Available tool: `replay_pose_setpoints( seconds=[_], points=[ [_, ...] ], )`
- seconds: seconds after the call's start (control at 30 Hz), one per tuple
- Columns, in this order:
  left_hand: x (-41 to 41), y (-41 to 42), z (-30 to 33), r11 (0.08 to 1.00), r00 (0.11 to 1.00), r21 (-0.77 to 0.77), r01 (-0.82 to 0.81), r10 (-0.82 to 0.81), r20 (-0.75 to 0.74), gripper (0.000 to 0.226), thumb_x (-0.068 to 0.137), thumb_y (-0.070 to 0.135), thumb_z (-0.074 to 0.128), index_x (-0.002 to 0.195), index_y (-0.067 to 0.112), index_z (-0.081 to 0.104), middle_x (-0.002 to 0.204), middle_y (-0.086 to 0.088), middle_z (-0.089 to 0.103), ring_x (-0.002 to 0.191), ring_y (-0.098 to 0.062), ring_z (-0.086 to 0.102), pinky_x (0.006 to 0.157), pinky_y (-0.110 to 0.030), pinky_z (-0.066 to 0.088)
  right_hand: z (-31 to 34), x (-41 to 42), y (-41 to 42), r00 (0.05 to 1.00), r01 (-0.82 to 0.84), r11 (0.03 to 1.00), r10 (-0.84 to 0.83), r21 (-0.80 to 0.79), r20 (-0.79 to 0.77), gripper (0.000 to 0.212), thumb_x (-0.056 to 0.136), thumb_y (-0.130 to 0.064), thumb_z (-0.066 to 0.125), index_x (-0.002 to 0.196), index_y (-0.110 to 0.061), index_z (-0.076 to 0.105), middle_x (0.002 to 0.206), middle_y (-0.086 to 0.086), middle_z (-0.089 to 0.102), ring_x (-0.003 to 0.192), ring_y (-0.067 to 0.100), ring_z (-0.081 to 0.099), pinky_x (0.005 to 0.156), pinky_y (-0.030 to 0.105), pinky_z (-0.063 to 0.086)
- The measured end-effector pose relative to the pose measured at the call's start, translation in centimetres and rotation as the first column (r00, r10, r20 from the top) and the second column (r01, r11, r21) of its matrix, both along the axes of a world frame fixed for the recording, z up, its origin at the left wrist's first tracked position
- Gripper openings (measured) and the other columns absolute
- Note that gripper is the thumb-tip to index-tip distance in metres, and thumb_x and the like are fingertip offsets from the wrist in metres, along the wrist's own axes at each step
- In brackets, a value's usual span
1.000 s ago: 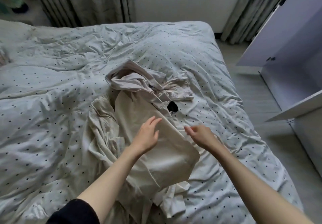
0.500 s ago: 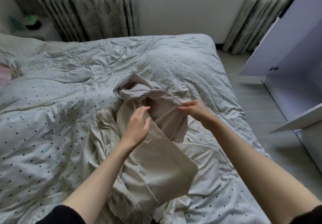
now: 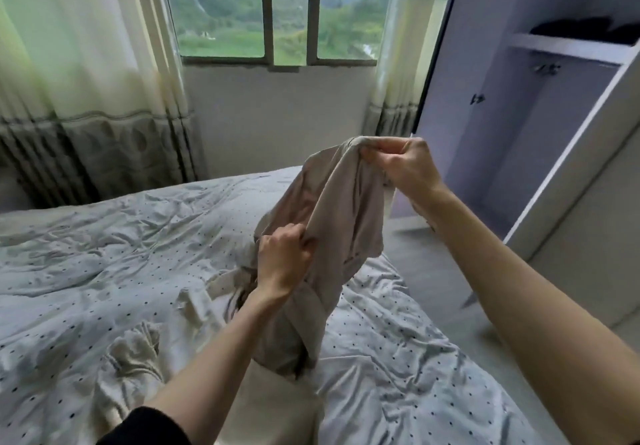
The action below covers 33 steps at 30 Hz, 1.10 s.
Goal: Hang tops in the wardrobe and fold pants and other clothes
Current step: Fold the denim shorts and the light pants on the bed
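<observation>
Beige cloth is up off the bed, and from the left we start with the dotted duvet (image 3: 104,254), rumpled and spread wide, with a pale crumpled garment (image 3: 135,351) lying on it near the person's left forearm, well apart from the piece in play. Moving in, the left hand (image 3: 282,264) has its fingers curled tight round a bunch of the beige garment (image 3: 332,209), gripping it low, about the middle of the cloth, while the tail of it trails down to a flatter cream piece (image 3: 277,406) at the bottom of the view. Across to the right hand (image 3: 403,164): it sits higher, thumb and fingers pinching a top edge of the same garment, so the fabric hangs slanted between the two fists, twisted and doubled on itself. Whether it is a top or a pair of pants I cannot tell yet, and that is the whole job of this step. To do it well, I judge the left hand should let go of its bunch and slide along the edge to find a matching corner, shoulder or waistband, then both hands lift level and give a shake so the twist drops out clear of the bed. Over on the far right the wardrobe (image 3: 554,139) stands open, rail space bare beneath a shelf (image 3: 568,47) that carries something dark, ready if this turns out a top.
</observation>
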<state>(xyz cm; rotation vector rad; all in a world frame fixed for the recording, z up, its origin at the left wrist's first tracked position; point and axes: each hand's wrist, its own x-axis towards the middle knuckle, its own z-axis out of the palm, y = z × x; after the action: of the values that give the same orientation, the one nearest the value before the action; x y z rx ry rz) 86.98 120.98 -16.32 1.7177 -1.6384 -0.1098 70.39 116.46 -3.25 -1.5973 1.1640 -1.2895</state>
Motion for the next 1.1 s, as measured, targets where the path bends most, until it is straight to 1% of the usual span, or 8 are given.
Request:
replay_pose_setpoints(
  seconds=[0.17,0.27,0.37,0.47,0.6,0.8,0.93,1.1],
  points=[
    [-2.8,-0.5,4.1,0.989,0.992,-0.135,0.062,-0.076,-0.099,0.013,0.085,0.017,0.064,0.077,0.008,0.070,0.076,-0.015,0.069,0.072,-0.035,0.062,0.063,-0.034,0.041,1.9,-6.2,0.9,0.971,0.217,0.972,-0.225,-0.095,-0.081,0.018,0.084,-0.013,0.069,0.083,-0.031,0.072,0.080,-0.012,0.071,0.079,0.000,0.064,0.076,0.012,0.050],
    [-4.5,-1.2,7.4,0.978,0.973,-0.151,0.143,-0.167,-0.161,0.016,0.078,0.023,0.063,0.078,0.010,0.073,0.079,-0.015,0.070,0.078,-0.034,0.064,0.070,-0.040,0.048,3.3,-9.7,1.3,0.923,0.350,0.925,-0.368,-0.151,-0.116,0.012,0.081,-0.017,0.072,0.090,-0.025,0.075,0.091,-0.003,0.073,0.083,0.004,0.064,0.080,0.013,0.049],
    [-7.0,-1.4,9.3,0.950,0.935,-0.150,0.275,-0.301,-0.187,0.020,0.071,0.027,0.063,0.077,0.011,0.074,0.071,-0.010,0.068,0.074,-0.029,0.061,0.069,-0.030,0.048,4.1,-13.1,2.3,0.807,0.497,0.837,-0.542,-0.227,-0.233,0.017,0.081,-0.023,0.073,0.097,-0.016,0.076,0.095,0.001,0.073,0.082,0.005,0.064,0.071,0.008,0.046],
    [-9.9,-0.9,9.3,0.905,0.890,-0.145,0.400,-0.421,-0.175,0.005,0.074,0.013,0.071,0.075,0.012,0.075,0.055,0.008,0.055,0.063,-0.014,0.052,0.057,-0.009,0.035,3.6,-16.4,4.8,0.671,0.617,0.747,-0.664,-0.248,-0.331,0.021,0.082,-0.027,0.072,0.099,-0.015,0.075,0.101,0.004,0.073,0.094,0.016,0.067,0.085,0.025,0.050],
    [-15.1,-0.1,8.9,0.814,0.805,-0.092,0.574,-0.581,-0.122,0.018,0.073,0.028,0.066,0.069,0.012,0.071,0.059,-0.008,0.059,0.063,-0.025,0.053,0.064,-0.030,0.041,3.7,-20.7,8.3,0.499,0.743,0.600,-0.792,-0.298,-0.352,0.022,0.083,-0.028,0.070,0.100,-0.016,0.075,0.104,0.007,0.072,0.100,0.023,0.066,0.087,0.033,0.051],
    [-21.9,0.3,8.4,0.716,0.711,-0.072,0.695,-0.698,-0.086,0.011,0.077,0.017,0.073,0.069,0.010,0.072,0.059,-0.009,0.059,0.061,-0.020,0.046,0.057,-0.021,0.031,2.8,-26.4,11.5,0.354,0.821,0.483,-0.849,-0.304,-0.392,0.017,0.081,-0.030,0.070,0.087,-0.014,0.073,0.092,0.008,0.072,0.089,0.028,0.065,0.070,0.029,0.044],
    [-25.6,-0.9,6.6,0.691,0.683,-0.010,0.723,-0.717,-0.142,0.020,0.076,0.013,0.074,0.061,0.004,0.065,0.049,0.001,0.040,0.055,-0.013,0.032,0.050,-0.013,0.031,1.1,-31.3,11.1,0.427,0.814,0.549,-0.788,-0.192,-0.445,0.012,0.078,-0.028,0.074,0.076,-0.020,0.065,0.083,0.003,0.069,0.083,0.021,0.063,0.067,0.024,0.039],
    [-28.7,-4.8,0.8,0.797,0.815,0.180,0.576,-0.546,-0.194,0.020,0.083,0.014,0.065,0.072,-0.002,0.069,0.062,-0.013,0.049,0.063,-0.019,0.043,0.054,-0.029,0.025,-5.2,-34.8,6.4,0.598,0.713,0.701,-0.599,0.011,-0.532,0.012,0.082,-0.024,0.070,0.087,-0.013,0.070,0.089,0.004,0.069,0.086,0.019,0.060,0.071,0.023,0.039]
  ],
)
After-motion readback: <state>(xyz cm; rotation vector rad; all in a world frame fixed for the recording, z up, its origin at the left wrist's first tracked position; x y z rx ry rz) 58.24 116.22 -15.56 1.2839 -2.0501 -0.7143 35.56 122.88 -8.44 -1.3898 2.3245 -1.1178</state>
